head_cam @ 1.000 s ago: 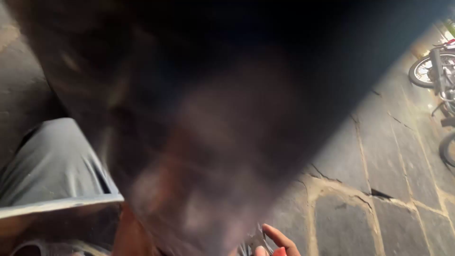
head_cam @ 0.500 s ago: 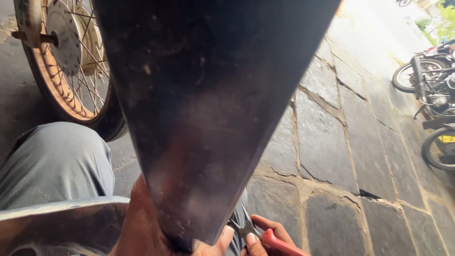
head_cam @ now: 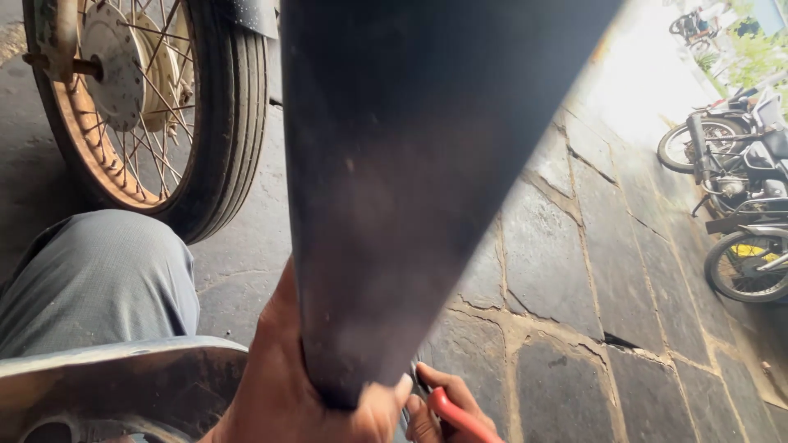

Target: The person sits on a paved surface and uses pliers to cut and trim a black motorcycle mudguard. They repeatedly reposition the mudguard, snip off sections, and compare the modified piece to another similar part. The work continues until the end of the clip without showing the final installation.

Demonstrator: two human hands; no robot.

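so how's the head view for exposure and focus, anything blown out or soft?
Head view: top right corner blown out by daylight; the big dark panel close to the lens is soft and underexposed; left hand dim but readable; spoked wheel and stone floor sharp.

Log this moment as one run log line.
left hand: grips dark tapered panel | right hand: holds red-handled tool | nearby: spoked wheel

Wheel [head_cam: 148, 107] left of mudguard [head_cam: 410, 189]
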